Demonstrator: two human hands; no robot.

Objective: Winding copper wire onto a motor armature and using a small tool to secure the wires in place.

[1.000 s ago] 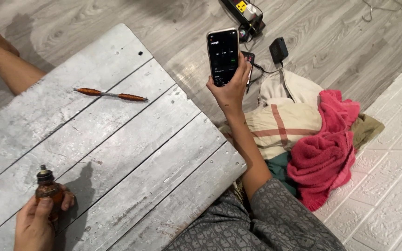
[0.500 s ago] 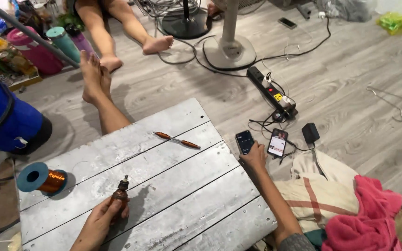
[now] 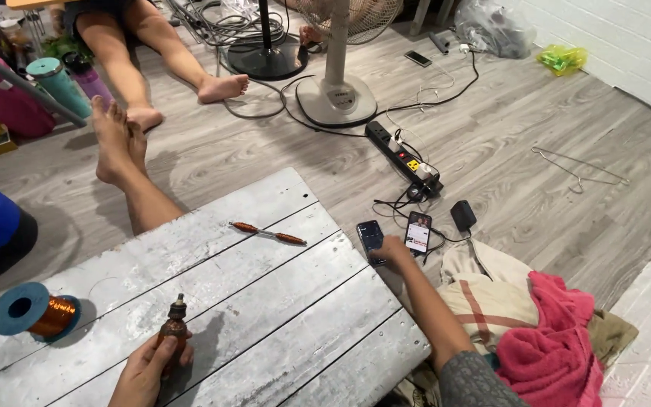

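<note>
We're parking the dark slim phone [image 3: 370, 238] on the floor, right hand [image 3: 392, 249] gripping it, left hand [image 3: 145, 371] clutching the small brown coil part [image 3: 174, 333]; letting go comes next, probably.

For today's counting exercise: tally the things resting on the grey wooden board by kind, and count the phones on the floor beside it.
Copper wire spool: 1
Small brown wound part, standing in the left hand: 1
Thin rod with brown ends: 1
Phones on floor, one under the right hand, another beside it: 2
Total: 5

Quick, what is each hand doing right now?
Left hand: closed around a small brown rotor standing on the board.
Right hand: resting on a dark phone on the floor.
</note>
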